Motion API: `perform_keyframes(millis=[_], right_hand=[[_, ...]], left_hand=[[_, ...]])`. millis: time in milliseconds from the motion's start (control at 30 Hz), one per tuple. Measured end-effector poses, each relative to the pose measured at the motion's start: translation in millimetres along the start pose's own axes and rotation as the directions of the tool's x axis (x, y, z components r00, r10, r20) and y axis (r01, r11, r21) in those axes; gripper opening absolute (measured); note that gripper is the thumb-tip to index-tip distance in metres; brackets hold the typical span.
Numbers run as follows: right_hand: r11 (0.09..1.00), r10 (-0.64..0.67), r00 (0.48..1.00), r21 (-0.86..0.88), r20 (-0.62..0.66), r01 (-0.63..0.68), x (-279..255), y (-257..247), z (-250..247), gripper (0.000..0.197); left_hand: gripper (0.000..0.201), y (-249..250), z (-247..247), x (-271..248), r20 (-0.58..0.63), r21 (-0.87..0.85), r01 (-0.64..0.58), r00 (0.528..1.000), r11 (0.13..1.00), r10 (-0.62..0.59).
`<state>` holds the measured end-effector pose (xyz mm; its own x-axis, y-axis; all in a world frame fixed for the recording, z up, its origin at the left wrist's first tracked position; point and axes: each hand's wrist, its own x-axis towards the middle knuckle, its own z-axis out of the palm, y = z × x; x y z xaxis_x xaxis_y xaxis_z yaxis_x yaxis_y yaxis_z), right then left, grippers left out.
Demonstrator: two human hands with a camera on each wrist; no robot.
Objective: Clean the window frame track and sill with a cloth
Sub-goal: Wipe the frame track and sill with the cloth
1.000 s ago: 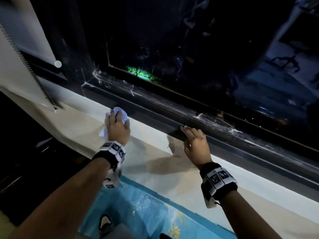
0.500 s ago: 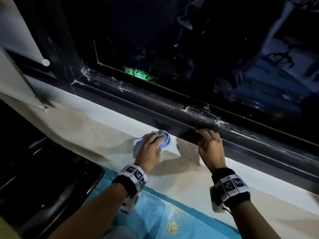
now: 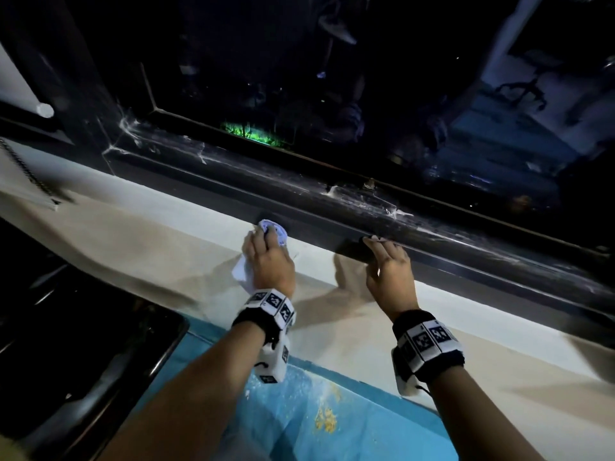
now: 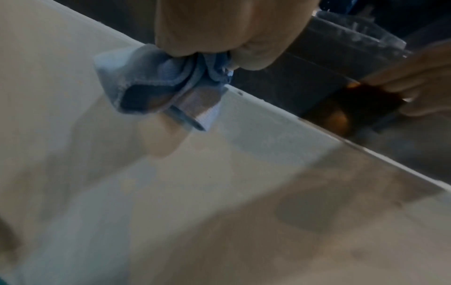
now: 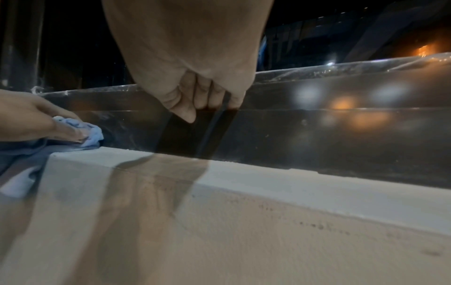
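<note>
A crumpled light-blue cloth (image 3: 278, 229) (image 4: 156, 77) (image 5: 90, 133) lies on the pale sill (image 3: 166, 211) (image 5: 268, 192), pushed against the foot of the dark window frame track (image 3: 299, 191) (image 5: 317, 135). My left hand (image 3: 269, 257) (image 4: 219, 29) (image 5: 36, 119) grips the cloth and presses it down, with a loose corner sticking out to the left. A short way to the right, my right hand (image 3: 389, 261) (image 5: 195, 57) holds nothing. Its fingers (image 5: 207, 96) (image 4: 415, 73) rest on the frame's lower rail.
White cobweb streaks (image 3: 366, 197) run along the track under the dark glass (image 3: 332, 78). A blind's bead chain (image 3: 26, 168) hangs at the far left. Below the sill are a blue surface (image 3: 316, 410) with yellow crumbs and a black object (image 3: 83, 344) at lower left.
My left hand has slid the cloth to the right along the sill, close to my right hand, and up against the frame. My right hand stays on the rail.
</note>
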<state>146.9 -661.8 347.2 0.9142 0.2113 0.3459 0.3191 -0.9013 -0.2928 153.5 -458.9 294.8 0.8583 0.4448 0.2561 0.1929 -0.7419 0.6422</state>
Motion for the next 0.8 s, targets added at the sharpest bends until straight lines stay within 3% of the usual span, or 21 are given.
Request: perform_keyframes(millis=[167, 267, 300, 367, 467, 533, 600, 667, 800], right_hand=[[1.000, -0.003, 1.000, 0.016, 0.004, 0.003, -4.4, -1.1, -1.8, 0.059], [1.000, -0.006, 1.000, 0.031, 0.008, 0.006, -4.3, -1.2, -2.9, 0.060], [0.999, -0.010, 1.000, 0.035, 0.017, 0.009, -4.5, -0.6, -4.2, 0.061], [0.999, -0.022, 0.999, 0.049, 0.043, 0.020, -4.4, 1.3, -6.5, 0.060], [0.992, -0.016, 0.999, 0.125, 0.048, 0.010, -4.4, 6.6, -13.7, 0.055], [0.990, 0.008, 1.000, 0.143, -0.003, -0.007, -6.6, 11.1, -19.3, 0.054], [0.992, 0.040, 0.998, 0.120, -0.055, -0.033, -10.7, 16.4, -24.6, 0.053], [0.996, 0.065, 0.995, 0.073, -0.071, -0.060, -16.5, 23.0, -27.2, 0.054], [0.996, 0.093, 0.996, 0.010, 0.008, -0.093, -30.2, 38.7, -27.4, 0.059]], left_hand=[[0.043, 9.7, 0.3, -17.6, 0.102, -0.018, -0.124, 0.987, 0.992, 0.125], [0.040, 3.1, -11.4, -15.7, 0.222, -0.130, -0.322, 0.912, 0.938, 0.344], [0.041, 0.2, -17.0, -12.3, 0.257, -0.190, -0.335, 0.890, 0.923, 0.376], [0.043, -6.6, -28.2, -4.3, 0.268, -0.252, -0.244, 0.912, 0.936, 0.310], [0.041, -13.0, -36.5, 4.0, 0.122, -0.244, -0.051, 0.989, 0.968, 0.082], [0.036, -12.4, -33.0, 3.0, 0.052, -0.238, 0.033, 0.998, 0.971, -0.021], [0.031, -8.5, -23.4, -1.8, 0.016, -0.235, 0.021, 1.000, 0.972, -0.017], [0.029, -2.5, -9.3, -8.3, -0.026, -0.178, -0.064, 0.998, 0.982, 0.061], [0.033, 24.9, 13.1, -30.9, 0.031, -0.057, -0.175, 0.984, 0.983, 0.177]])
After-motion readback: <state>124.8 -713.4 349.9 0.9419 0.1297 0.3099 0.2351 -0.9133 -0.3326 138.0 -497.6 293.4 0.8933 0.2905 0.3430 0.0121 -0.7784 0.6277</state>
